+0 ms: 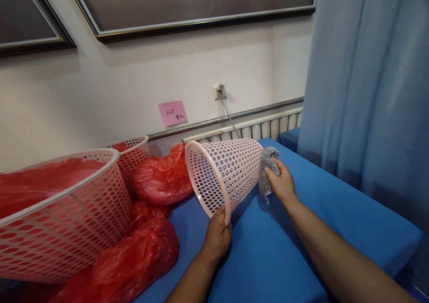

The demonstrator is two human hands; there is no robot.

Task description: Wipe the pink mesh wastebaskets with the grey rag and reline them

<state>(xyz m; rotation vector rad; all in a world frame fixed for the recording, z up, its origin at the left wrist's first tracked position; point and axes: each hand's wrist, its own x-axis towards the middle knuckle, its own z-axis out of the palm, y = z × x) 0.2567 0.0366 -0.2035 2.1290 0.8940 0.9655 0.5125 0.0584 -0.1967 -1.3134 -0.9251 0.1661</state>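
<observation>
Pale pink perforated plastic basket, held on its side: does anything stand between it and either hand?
Nothing visible stands between the left hand and the pale pink perforated plastic basket it directly grips. At the narrow end, a grey fuzzy cloth, held in the right hand, lies between that hand and the basket.

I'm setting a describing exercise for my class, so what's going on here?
A person holds a pink perforated basket on its side over a blue surface. The left hand grips its rim; the right hand holds a grey cloth at its base. Red bags and two more baskets are on the left.
</observation>
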